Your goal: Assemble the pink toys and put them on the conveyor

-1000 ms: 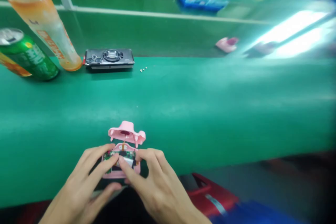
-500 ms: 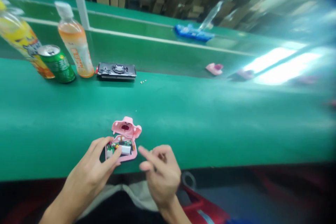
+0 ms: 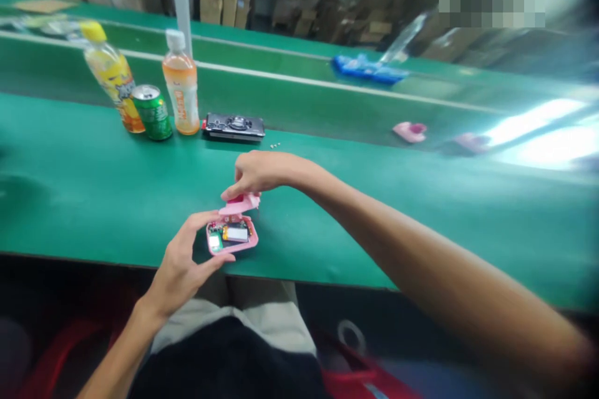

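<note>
Holding a pink shell (image 3: pixel 242 249) and its cover (image 3: pixel 241 205) near the worktop's (image 3: pixel 93 199) front edge
Left hand (image 3: pixel 182 259) — fingers clasping the shell's sides; right hand (image 3: pixel 255 173) — fingers pinching the tilted cover at its far edge.

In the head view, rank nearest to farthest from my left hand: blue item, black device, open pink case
1. Open pink case: just right of your left hand.
2. Black device: beyond the case.
3. Blue item: farther still, to the right.
</note>
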`<state>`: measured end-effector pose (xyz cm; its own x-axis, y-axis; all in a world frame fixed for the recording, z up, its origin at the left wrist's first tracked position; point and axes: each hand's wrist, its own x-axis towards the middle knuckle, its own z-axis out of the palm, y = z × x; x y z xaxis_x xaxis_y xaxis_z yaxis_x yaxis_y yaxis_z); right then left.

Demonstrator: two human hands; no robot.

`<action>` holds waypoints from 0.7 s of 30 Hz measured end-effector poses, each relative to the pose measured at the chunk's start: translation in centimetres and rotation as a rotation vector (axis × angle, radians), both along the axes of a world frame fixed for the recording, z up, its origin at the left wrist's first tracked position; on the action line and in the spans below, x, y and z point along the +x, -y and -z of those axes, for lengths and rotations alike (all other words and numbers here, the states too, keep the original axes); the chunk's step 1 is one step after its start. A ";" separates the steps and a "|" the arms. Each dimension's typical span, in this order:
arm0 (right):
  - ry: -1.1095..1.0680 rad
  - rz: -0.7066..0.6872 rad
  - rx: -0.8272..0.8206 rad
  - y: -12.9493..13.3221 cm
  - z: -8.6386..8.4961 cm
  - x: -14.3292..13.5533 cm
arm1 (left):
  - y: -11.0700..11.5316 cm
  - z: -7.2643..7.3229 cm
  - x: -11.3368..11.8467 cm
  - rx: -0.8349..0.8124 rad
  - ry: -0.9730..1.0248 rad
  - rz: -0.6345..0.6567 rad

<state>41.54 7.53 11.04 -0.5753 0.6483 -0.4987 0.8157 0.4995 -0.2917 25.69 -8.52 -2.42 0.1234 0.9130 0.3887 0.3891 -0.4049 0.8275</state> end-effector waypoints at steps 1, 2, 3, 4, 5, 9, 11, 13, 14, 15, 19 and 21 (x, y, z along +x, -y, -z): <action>-0.092 -0.034 0.053 0.4 -0.5 0.4 | -0.1 -0.1 0.1 0.001 0.124 -0.037; -0.188 -0.081 0.080 0.7 -1.0 0.9 | -0.3 -0.2 0.2 0.014 0.233 -0.070; -0.280 -0.135 0.090 0.8 -1.4 1.4 | -0.5 -0.4 0.4 0.033 0.322 -0.099; -0.365 -0.189 0.092 0.9 -1.8 1.7 | -0.8 -0.6 0.5 0.048 0.385 -0.127; -0.439 -0.238 0.091 0.9 -2.1 2.0 | -1.1 -0.9 0.6 0.053 0.427 -0.155; -0.571 -0.335 0.095 1.3 -3.5 2.1 | -2.4 -2.0 1.1 -0.029 0.553 -0.208; -0.570 -0.347 0.067 1.4 -4.4 1.8 | -3.1 -2.4 1.3 -0.070 0.625 -0.190; -0.562 -0.337 0.017 1.3 -5.3 1.6 | -3.7 -2.9 1.5 -0.096 0.701 -0.144; -0.557 -0.331 -0.007 1.2 -5.7 1.5 | -3.9 -3.1 1.6 -0.104 0.738 -0.116; -0.550 -0.328 -0.023 1.1 -5.9 1.5 | -4.2 -3.4 1.8 -0.109 0.775 -0.091; -0.649 -0.155 0.149 2.0 -5.3 2.0 | -4.7 -4.5 2.5 -0.112 0.905 -0.056; -0.737 0.079 0.332 3.7 -3.8 2.6 | -4.8 -4.9 3.1 -0.110 0.989 -0.044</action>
<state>44.14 3.87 14.84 -0.6272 0.7484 0.2158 0.5087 0.6033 -0.6142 28.75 -3.71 2.53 -0.2452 0.9462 0.2111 -0.4833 -0.3081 0.8194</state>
